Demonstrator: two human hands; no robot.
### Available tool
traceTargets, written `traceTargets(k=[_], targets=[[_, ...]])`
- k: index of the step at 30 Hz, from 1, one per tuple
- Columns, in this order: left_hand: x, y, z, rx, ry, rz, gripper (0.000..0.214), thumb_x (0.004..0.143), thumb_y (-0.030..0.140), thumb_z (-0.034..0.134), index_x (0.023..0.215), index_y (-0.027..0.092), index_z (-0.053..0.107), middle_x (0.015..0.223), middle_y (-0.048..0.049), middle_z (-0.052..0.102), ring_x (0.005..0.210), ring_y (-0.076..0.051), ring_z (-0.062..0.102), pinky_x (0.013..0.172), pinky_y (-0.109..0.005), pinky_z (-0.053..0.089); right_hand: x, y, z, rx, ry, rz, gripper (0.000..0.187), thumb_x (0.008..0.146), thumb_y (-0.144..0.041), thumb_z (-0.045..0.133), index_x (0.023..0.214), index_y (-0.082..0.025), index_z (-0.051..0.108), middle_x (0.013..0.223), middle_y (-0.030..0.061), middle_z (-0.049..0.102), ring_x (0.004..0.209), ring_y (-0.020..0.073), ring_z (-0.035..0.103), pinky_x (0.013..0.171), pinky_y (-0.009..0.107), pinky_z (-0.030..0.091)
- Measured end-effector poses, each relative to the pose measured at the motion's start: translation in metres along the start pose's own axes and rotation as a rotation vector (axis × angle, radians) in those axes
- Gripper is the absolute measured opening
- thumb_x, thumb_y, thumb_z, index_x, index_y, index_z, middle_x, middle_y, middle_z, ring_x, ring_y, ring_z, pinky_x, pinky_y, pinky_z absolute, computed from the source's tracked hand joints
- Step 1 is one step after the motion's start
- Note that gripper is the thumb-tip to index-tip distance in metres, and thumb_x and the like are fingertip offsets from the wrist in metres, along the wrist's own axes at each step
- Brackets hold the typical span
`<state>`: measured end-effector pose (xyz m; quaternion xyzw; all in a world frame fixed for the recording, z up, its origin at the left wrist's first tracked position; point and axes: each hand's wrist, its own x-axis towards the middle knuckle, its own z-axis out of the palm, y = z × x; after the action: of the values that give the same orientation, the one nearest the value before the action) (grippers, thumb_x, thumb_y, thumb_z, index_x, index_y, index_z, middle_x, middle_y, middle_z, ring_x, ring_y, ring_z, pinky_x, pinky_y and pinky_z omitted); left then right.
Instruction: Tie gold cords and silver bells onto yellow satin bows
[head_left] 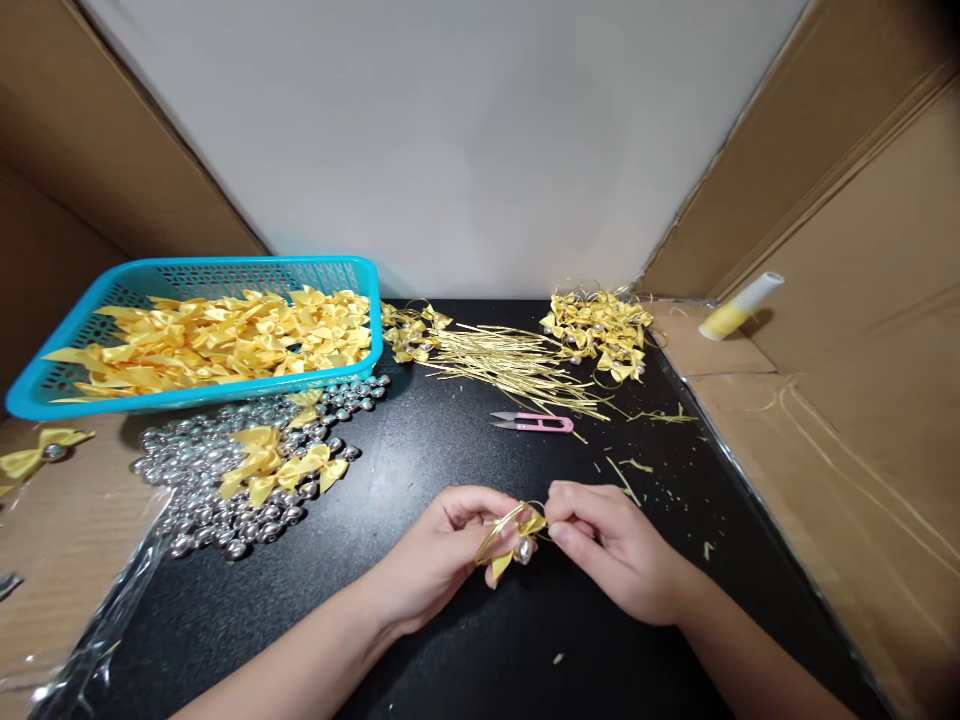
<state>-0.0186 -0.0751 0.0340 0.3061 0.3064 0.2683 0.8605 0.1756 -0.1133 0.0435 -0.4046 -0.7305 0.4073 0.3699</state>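
Between the fingers of my left hand (450, 545) is a yellow ribbon bow (504, 563) with a silver bell (523, 549) at its middle. A loop of gold cord (491, 535) runs from the bow, over the left fingertips. My right hand (611, 545) is closed just to the right of the bow, thumb and fingers pinching the thin gold cord; its end is hidden in the fingers. Pink-handled thread snips (534, 422) lie on the black table beyond both hands.
A blue basket (373, 300) of yellow bows stands at the back left. Silver bells (202, 480) and loose bows (259, 460) lie before it. Gold cords (517, 365) are at the back middle, finished bows (600, 330) to their right. A spool (739, 308) stands on cardboard.
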Motion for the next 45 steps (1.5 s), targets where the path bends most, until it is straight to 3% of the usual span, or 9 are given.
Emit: traceTargets(k=[31, 45], targets=[[0.0005, -0.0020, -0.0005, -0.009, -0.032, -0.013, 0.016, 0.066, 0.028, 0.084, 0.077, 0.017, 0.079, 0.062, -0.0028, 0.066, 0.051, -0.006, 0.051, 0.045, -0.014, 0.038, 0.0011, 0.0036, 0.0027, -0.019, -0.001, 0.007, 0.018, 0.094, -0.015, 0.043, 0.078, -0.019, 0.050, 0.068, -0.0014, 0.050, 0.066, 0.0121, 0.044, 0.064, 0.025, 0.034], [0.0005, -0.0005, 0.0024, -0.029, -0.002, 0.006, 0.017, 0.064, 0.024, 0.085, 0.078, 0.017, 0.079, 0.064, -0.0028, 0.066, 0.055, -0.008, 0.050, 0.045, -0.017, 0.036, 0.0028, -0.0008, 0.0022, -0.084, 0.062, -0.002, 0.020, 0.090, -0.012, 0.044, 0.071, -0.020, 0.042, 0.062, -0.0046, 0.036, 0.058, 0.0105, 0.037, 0.056, 0.024, 0.030]])
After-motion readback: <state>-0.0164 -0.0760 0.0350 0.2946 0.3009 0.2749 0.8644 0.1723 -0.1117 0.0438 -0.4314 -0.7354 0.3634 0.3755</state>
